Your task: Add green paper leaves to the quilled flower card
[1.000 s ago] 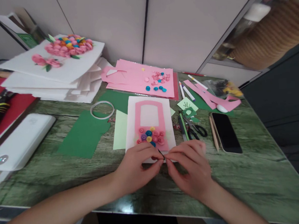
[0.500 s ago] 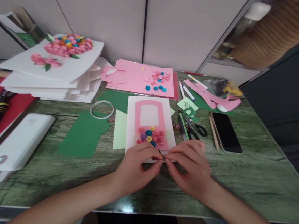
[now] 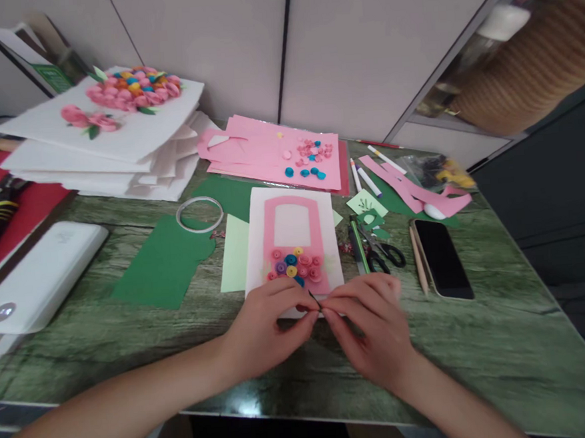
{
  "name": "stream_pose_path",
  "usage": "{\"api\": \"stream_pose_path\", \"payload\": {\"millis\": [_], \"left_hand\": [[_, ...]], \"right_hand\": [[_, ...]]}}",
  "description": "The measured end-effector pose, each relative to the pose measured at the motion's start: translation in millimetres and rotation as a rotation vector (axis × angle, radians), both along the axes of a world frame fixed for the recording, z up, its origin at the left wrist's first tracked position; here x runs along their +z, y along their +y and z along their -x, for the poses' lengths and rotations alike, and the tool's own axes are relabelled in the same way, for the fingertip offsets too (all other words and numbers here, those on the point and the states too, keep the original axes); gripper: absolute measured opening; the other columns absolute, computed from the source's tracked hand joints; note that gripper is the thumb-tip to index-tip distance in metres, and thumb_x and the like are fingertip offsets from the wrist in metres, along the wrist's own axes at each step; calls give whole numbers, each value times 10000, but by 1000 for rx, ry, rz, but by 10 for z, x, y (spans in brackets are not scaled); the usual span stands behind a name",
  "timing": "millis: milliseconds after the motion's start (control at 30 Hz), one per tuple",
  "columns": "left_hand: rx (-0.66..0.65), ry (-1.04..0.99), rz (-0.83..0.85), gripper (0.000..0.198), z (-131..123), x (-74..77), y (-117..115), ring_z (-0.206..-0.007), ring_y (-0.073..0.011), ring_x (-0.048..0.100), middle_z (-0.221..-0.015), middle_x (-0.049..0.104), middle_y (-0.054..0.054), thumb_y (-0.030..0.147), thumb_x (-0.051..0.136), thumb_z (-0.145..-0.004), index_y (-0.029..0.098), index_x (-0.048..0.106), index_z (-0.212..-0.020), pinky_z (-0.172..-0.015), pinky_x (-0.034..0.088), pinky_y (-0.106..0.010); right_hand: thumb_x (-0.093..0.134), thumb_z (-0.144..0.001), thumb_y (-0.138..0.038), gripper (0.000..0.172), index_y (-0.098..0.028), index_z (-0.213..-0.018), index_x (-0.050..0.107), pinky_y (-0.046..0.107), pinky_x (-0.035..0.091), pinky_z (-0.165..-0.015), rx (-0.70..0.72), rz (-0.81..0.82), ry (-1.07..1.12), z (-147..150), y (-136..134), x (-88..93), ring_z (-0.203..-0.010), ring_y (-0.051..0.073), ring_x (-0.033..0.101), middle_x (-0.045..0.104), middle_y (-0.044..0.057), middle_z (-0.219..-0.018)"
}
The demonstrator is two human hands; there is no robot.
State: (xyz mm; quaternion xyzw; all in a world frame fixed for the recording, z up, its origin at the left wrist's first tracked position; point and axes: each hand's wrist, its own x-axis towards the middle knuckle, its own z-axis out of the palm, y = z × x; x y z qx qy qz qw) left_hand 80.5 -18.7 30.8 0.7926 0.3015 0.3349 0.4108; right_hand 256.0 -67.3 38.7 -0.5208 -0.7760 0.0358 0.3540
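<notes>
Between my two hands a thin dark green paper piece is pinched; its exact shape is mostly hidden by the fingertips. My left hand grips it with thumb and forefinger, and the fingertips of my right hand close on its other end. Both hands are just over the lower edge of a white card. On that card lies a pink paper basket shape with an arched handle. Rolled paper flowers in pink, blue, yellow and purple cover its lower part, some hidden behind my left hand.
Scissors, a green-and-black cutter, a wooden stick and a phone lie to the right. Green paper, a tape ring and a white power bank are left. Pink sheets hold small rolls behind.
My hands stay almost in place, with the fingertips shifting very slightly around the green paper piece. Nothing else on the table has moved.
</notes>
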Motion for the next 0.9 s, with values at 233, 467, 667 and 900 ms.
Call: {"api": "stream_pose_path", "payload": {"millis": [233,467,667,900], "left_hand": [[4,-3,-2,113,-4,14,2,-687,-131,592,-712,642,-30,124,525,-803,161,620,-754,-659,491,-248],[2,21,15,105,3,-10,2,-701,-137,587,-716,637,-38,117,533,-797,149,623,-756,-667,483,-253],[5,24,21,108,-7,-5,0,-684,-134,584,-703,634,-28,129,526,-801,161,615,-749,-659,480,-253],[7,32,33,98,3,4,-9,-705,-135,586,-718,633,-32,120,530,-797,155,614,-762,-675,477,-252]], "right_hand": [[590,-801,-142,84,-201,-803,648,370,307,-701,8,-13,-12,8,3,19,-746,176,522,666,13,-748],[615,-781,-137,62,-193,-802,631,375,312,-707,25,-29,-50,-1,12,-11,-757,184,527,675,9,-755],[613,-778,-143,50,-191,-774,624,368,318,-714,14,-35,-55,-2,3,-9,-757,176,528,671,3,-742],[609,-791,-154,47,-193,-805,629,361,326,-708,39,-50,-80,-11,13,-6,-762,176,534,677,8,-759]]}}
